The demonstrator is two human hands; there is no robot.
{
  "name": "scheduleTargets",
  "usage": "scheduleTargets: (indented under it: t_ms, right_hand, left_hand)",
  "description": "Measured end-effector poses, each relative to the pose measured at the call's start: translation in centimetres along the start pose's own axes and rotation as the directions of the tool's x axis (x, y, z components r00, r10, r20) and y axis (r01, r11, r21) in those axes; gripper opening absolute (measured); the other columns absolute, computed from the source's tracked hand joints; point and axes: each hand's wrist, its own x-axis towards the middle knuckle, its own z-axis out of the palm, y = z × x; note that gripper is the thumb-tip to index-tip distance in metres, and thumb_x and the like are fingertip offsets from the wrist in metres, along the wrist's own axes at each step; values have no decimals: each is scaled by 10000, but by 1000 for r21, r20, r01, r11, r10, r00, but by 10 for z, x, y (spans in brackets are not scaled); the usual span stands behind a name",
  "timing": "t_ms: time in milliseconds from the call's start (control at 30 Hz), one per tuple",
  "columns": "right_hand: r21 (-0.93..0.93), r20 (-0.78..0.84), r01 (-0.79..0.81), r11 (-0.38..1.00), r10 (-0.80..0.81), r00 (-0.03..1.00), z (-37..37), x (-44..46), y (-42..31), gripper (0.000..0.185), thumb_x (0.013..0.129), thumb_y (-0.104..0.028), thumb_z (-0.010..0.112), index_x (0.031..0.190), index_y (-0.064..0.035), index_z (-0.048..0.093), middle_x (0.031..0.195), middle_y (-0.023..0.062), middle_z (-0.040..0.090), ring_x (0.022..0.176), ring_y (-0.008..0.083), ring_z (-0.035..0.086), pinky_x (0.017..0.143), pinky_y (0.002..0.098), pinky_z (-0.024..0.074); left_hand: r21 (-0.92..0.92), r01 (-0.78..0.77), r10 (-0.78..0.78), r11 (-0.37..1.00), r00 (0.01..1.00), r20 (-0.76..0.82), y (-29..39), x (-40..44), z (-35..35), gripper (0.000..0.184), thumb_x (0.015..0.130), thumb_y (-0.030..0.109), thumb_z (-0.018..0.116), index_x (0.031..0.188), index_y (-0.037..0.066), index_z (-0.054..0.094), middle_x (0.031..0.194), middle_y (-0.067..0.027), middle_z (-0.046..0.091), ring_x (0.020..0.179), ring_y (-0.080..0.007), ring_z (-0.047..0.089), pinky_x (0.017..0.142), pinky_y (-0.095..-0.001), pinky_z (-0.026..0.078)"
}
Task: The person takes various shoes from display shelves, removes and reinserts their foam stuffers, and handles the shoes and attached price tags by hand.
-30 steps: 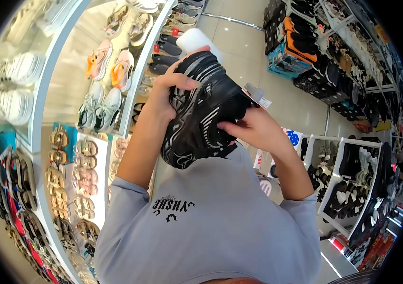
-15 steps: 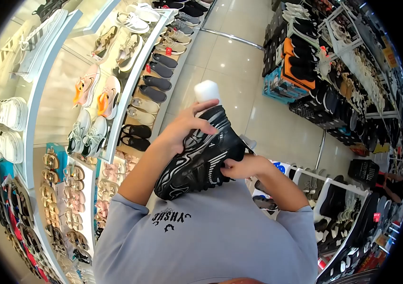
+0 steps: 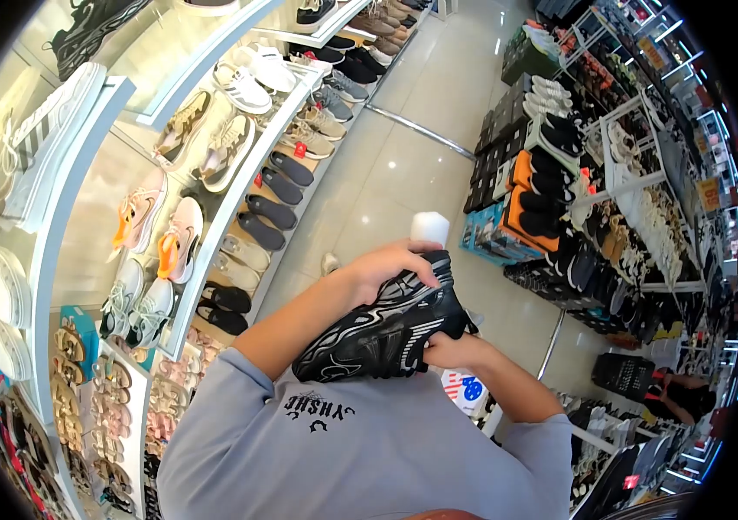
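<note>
A black sneaker [image 3: 382,325] with silver-grey lines on its sole and side is tilted in front of my chest, its toe toward the lower left. My left hand [image 3: 390,273] is closed over the sole near the shoe's upper end. A white block-like piece [image 3: 430,227] sticks up just beyond the left fingertips; how it is held is hidden. At the shoe's opening and lace side, my right hand [image 3: 455,351] grips the edge with curled fingers, partly hidden by the shoe.
Lit shelves [image 3: 169,312] of sneakers and sandals run along my left. To the right stand stacked shoe boxes [image 3: 490,227] and racks [image 3: 624,186] full of shoes. Tiled floor [image 3: 369,186] lies between them. A person [image 3: 681,394] is at the far right beside a black basket [image 3: 622,374].
The view has turned and tipped upward. Both hands and the sneaker appear lower and a little further right, with the same grip. The white piece has stayed by the left fingers.
</note>
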Motion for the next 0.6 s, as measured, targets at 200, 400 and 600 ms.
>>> scheduleTargets:
  t_ms: [200,400,600]
  right_hand:
    - [-152,30,81,985,-77,997,-69,64,-23,220,832,22,539,1030,0,634,865,65,655,780,144,642,651,293,524]
    - [-78,-30,-67,995,65,997,-109,123,-21,345,818,21,594,1159,-31,608,1143,60,616,1088,160,545,924,322,446]
    - [-213,-13,134,968,-140,990,-150,153,-55,319,816,-18,545,1124,-21,626,1126,114,646,1074,224,578,921,329,453]
  left_hand:
    - [85,-2,-1,996,999,36,85,42,-44,780,642,26,651,1386,26,417,1062,-125,613,924,-204,636,807,-339,530]
    - [93,16,-15,996,1000,-10,144,66,-82,805,633,32,660,1397,27,407,1097,-127,591,956,-211,620,829,-330,517]
    - [152,60,-46,987,994,-96,192,88,-95,806,622,46,686,1385,25,426,1229,-158,509,1058,-217,574,865,-328,505]
